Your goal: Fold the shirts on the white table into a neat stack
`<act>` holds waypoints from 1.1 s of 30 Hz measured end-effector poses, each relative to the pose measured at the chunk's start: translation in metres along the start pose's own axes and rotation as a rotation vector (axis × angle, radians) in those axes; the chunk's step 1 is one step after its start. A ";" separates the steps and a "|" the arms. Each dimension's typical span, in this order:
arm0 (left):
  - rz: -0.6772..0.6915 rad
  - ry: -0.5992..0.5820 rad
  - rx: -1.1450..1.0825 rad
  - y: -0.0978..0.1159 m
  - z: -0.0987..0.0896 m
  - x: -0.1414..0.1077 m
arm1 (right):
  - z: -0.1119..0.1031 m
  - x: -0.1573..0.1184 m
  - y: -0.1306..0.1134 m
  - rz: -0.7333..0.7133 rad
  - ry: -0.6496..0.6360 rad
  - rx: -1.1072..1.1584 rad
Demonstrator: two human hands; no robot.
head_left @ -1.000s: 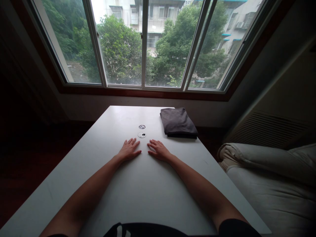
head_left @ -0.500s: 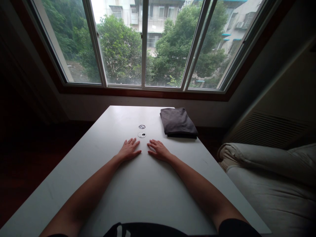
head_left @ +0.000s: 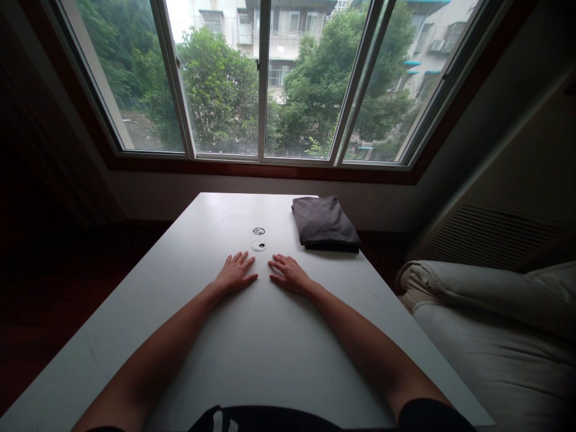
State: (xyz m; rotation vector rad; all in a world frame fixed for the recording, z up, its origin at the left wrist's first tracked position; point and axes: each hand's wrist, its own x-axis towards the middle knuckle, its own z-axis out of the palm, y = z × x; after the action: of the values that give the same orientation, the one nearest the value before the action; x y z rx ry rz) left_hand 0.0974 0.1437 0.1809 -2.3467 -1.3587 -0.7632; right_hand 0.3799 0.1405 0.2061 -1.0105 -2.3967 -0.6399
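Both palms rest face down on a white table (head_left: 252, 336). My left hand (head_left: 235, 273) lies flat with its fingers spread and holds nothing. Across a small gap, my right hand (head_left: 288, 273) is also flat, fingers apart, with nothing in it. A dark grey folded cloth (head_left: 324, 222) lies beyond my right hand, by the table's right edge, and neither hand touches it. Just past my fingertips are a round disc-like fitting (head_left: 257, 246) and, behind it, a second round piece (head_left: 258, 231) set in or on the tabletop.
A window (head_left: 261, 159) with trees and a building outside stands behind the table's far edge. To the right is a light-coloured sofa (head_left: 486, 336), close to the table's side. A slatted vent (head_left: 486, 234) shows behind it.
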 end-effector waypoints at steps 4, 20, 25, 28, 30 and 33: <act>0.000 0.001 0.000 0.001 0.000 0.000 | -0.001 0.000 -0.001 0.001 0.000 -0.002; 0.000 0.002 0.000 -0.001 0.001 0.000 | -0.001 0.000 -0.002 -0.003 0.007 -0.006; 0.000 -0.003 0.000 -0.001 0.001 0.001 | -0.002 0.000 -0.002 0.001 0.004 -0.007; 0.001 -0.001 0.003 -0.001 0.001 0.001 | -0.002 0.000 -0.002 -0.001 0.008 -0.008; 0.007 0.006 0.003 -0.001 0.001 0.000 | -0.001 0.000 -0.001 -0.002 0.010 -0.007; 0.013 0.010 0.007 -0.001 0.002 0.000 | -0.001 0.000 -0.001 0.000 0.003 -0.008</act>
State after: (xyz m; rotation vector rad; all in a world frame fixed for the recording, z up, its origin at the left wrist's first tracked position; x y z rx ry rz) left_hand 0.0967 0.1457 0.1798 -2.3405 -1.3386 -0.7646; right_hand 0.3795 0.1394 0.2065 -1.0120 -2.3934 -0.6511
